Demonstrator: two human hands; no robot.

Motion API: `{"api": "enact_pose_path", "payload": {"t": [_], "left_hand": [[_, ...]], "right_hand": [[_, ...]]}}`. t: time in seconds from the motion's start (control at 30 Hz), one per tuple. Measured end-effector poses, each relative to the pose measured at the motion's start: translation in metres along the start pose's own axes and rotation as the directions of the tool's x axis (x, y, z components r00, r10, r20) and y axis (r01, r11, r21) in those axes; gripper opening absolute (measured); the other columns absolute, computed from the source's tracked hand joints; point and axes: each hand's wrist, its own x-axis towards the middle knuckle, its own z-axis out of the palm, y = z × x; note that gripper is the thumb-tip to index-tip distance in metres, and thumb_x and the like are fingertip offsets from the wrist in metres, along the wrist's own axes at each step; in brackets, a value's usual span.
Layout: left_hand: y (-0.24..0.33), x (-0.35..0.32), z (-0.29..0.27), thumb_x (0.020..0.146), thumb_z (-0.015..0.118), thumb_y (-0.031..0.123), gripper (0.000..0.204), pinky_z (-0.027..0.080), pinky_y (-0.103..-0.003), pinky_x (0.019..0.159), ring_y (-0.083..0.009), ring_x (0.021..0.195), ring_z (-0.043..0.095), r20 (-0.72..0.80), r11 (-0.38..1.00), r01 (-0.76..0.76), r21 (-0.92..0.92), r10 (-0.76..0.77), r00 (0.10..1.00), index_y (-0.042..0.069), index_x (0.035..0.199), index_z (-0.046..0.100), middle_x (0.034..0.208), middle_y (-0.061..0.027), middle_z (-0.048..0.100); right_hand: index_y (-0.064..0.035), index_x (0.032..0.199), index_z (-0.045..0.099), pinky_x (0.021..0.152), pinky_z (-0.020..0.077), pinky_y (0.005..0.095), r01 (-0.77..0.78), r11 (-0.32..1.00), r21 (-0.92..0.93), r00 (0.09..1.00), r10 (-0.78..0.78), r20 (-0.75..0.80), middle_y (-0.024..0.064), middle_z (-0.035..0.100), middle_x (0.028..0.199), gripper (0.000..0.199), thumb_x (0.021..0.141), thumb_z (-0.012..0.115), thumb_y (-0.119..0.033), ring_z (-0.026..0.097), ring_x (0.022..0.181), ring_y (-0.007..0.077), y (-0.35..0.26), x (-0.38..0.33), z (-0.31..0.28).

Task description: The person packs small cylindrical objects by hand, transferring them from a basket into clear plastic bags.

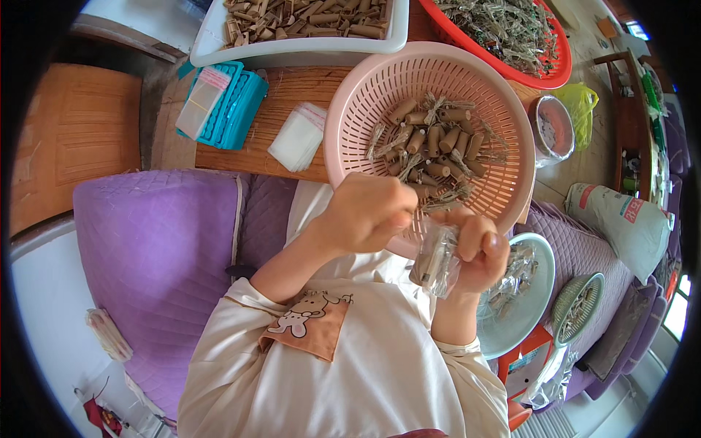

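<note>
My right hand (478,250) is closed on a small clear plastic bag (438,257), which hangs in front of my chest with a brownish tube-like piece inside. Close by on its left, my left hand (369,210) is curled with its fingertips pressed together near the mouth of the bag; whatever it pinches is hidden. Just beyond both hands stands a pink slotted plastic basket (350,95). In it lie several short brown tubes (432,140) with bundles of pale string among them.
Beyond the basket are a white tub (307,50) of brown pieces and a red basket (558,62) of bagged items. Left on the wooden table (292,84) lie clear bags (299,137) and a teal tray (237,106). A pale-blue basin (544,281) of filled bags stands at right.
</note>
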Motion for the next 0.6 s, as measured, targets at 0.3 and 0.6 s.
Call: {"api": "enact_pose_path", "payload": {"t": [0.3,0.6], "left_hand": [[-0.005,-0.012,-0.043,0.081,0.058,0.022,0.023,0.040,-0.031,0.051,-0.0209,0.055,0.053,-0.100,0.910,0.378,0.172,-0.366,0.925,0.004,0.068,0.056,0.059,-0.0071,0.050],[-0.085,-0.067,-0.094,0.082,0.053,0.005,0.017,0.047,-0.032,0.067,-0.0261,0.075,0.061,-0.433,0.641,0.685,0.347,-0.538,0.723,0.001,0.098,0.057,0.087,-0.0156,0.059]], "right_hand": [[0.0049,0.061,0.051,0.047,0.0280,0.0224,0.045,0.563,-0.825,0.955,-0.267,-0.131,0.0050,0.048,0.061,0.020,0.071,0.043,-0.010,0.039,0.050,0.0113,-0.087,-0.038,-0.049],[-0.0049,0.108,0.054,0.056,0.0424,0.0375,-0.393,-0.496,-0.774,0.896,-0.017,-0.444,0.0193,0.054,0.064,0.028,0.080,0.050,-0.009,0.057,0.059,0.0288,-0.119,-0.025,-0.055]]}}
